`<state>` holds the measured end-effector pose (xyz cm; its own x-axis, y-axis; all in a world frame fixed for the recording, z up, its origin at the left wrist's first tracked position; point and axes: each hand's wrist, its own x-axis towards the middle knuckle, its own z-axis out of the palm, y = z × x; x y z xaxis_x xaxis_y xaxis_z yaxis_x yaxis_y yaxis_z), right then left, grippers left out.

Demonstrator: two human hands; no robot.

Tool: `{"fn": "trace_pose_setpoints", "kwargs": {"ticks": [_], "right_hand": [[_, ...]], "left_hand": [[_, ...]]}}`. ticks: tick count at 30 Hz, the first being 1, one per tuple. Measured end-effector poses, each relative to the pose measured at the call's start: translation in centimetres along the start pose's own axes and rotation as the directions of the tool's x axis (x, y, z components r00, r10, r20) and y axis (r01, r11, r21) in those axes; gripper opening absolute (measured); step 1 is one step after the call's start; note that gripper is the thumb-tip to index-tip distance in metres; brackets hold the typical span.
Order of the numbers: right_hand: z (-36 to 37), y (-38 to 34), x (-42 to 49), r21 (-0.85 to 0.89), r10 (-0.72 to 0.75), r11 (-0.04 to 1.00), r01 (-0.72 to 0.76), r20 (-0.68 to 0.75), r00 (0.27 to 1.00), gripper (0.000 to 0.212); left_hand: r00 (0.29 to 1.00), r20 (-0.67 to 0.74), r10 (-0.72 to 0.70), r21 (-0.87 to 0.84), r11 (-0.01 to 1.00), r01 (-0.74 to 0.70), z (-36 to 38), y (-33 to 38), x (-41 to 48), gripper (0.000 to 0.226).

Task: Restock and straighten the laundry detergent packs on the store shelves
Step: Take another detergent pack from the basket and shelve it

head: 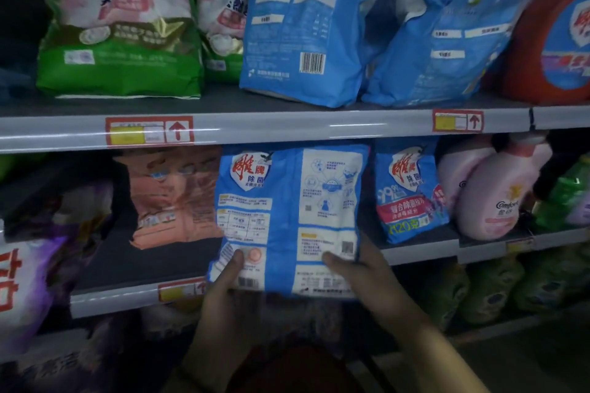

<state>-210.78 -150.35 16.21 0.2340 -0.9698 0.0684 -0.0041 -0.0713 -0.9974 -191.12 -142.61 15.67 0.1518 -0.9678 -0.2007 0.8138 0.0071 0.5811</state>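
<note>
Left hand (223,279) and right hand (362,268) grip the upright pack (287,217) by its bottom corners; the gap on the shelf (134,265) lies straight behind it

Blue-and-white detergent pack (287,220), back panel outward, upright, gripped at its lower corners by left hand (223,284) and right hand (360,268), between a leaning orange pack (175,198) and a matching blue pack (408,191) standing front-out.
</note>
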Motion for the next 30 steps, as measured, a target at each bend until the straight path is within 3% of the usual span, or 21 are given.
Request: {"fn": "trace_pose_setpoints", "kwargs": {"ticks": [2, 3, 4, 5, 7, 8, 11, 14, 19, 20, 22, 24, 27, 30], "right_hand": [[-0.7, -1.0, 3.5, -0.037, -0.007, 0.999, 0.006, -0.023, 1.000, 0.041], [-1.0, -1.2, 5.3, -0.066, -0.007, 0.998, 0.003, -0.052, 0.999, 0.041], [-1.2, -1.3, 7.1, -0.117, -0.010, 0.993, 0.000, -0.084, 0.996, 0.042], [-1.3, -0.8, 8.6, -0.210, -0.009, 0.978, -0.016, -0.117, 0.993, 0.046], [-1.0, 1.3, 10.4, -0.417, 0.033, 0.904, -0.090, -0.144, 0.989, 0.067], [-0.7, 2.6, 10.7, -0.478, 0.065, 0.869, -0.124, -0.139, 0.988, 0.078], [-0.1, 5.2, 10.6, -0.501, 0.076, 0.852, -0.154, -0.173, 0.982, 0.094], [-0.5, 6.2, 11.1, -0.529, 0.039, 0.838, -0.136, -0.191, 0.981, 0.088], [-0.7, 5.8, 11.3, -0.576, 0.073, 0.798, -0.179, -0.203, 0.976, 0.095], [-0.9, 5.6, 11.3, -0.591, 0.072, 0.786, -0.184, -0.208, 0.975, 0.093], [-1.4, 5.2, 11.1, -0.609, 0.056, 0.773, -0.179, -0.216, 0.975, 0.081], [-2.4, 4.9, 10.7, -0.637, 0.009, 0.756, -0.152, -0.222, 0.975, 0.072], [-4.4, 4.4, 10.0, -0.692, -0.070, 0.708, -0.141, -0.267, 0.961, 0.069], [-7.2, 4.0, 9.4, -0.720, -0.189, 0.671, -0.179, -0.399, 0.897, 0.063]], "left_hand": [[0.989, -0.028, 0.144, 0.258, 0.957, -0.132, 0.3, 1.5, 2.7, 0.046], [0.959, -0.076, 0.274, 0.459, 0.863, -0.210, 0.5, 2.2, 4.1, 0.054], [0.907, -0.123, 0.402, 0.688, 0.693, -0.214, 0.6, 2.7, 5.5, 0.066], [0.837, -0.143, 0.528, 0.884, 0.448, -0.131, 0.5, 3.0, 6.9, 0.080], [0.793, 0.025, 0.609, 0.999, 0.023, -0.048, -0.7, 2.7, 9.7, 0.090], [0.832, 0.094, 0.546, 0.996, -0.059, -0.073, -1.5, 2.5, 10.7, 0.083], [0.911, 0.150, 0.385, 0.989, -0.049, -0.142, -3.0, 1.9, 12.3, 0.069], [0.888, 0.220, 0.404, 0.975, -0.091, -0.201, -3.3, 1.3, 12.2, 0.067], [0.908, 0.176, 0.381, 0.980, 0.014, -0.196, -2.9, 1.2, 12.4, 0.068], [0.898, 0.157, 0.410, 0.986, -0.008, -0.169, -2.5, 0.9, 12.2, 0.072], [0.805, 0.180, 0.566, 0.976, -0.206, -0.074, -1.4, 0.2, 11.1, 0.079], [0.703, 0.377, 0.604, 0.891, -0.444, -0.096, 0.1, -0.6, 9.6, 0.072], [0.688, 0.638, 0.345, 0.709, -0.612, -0.351, 2.3, -2.6, 8.0, 0.055], [0.711, 0.697, 0.089, 0.513, -0.754, -0.409, 3.7, -4.8, 9.1, 0.062]]}}
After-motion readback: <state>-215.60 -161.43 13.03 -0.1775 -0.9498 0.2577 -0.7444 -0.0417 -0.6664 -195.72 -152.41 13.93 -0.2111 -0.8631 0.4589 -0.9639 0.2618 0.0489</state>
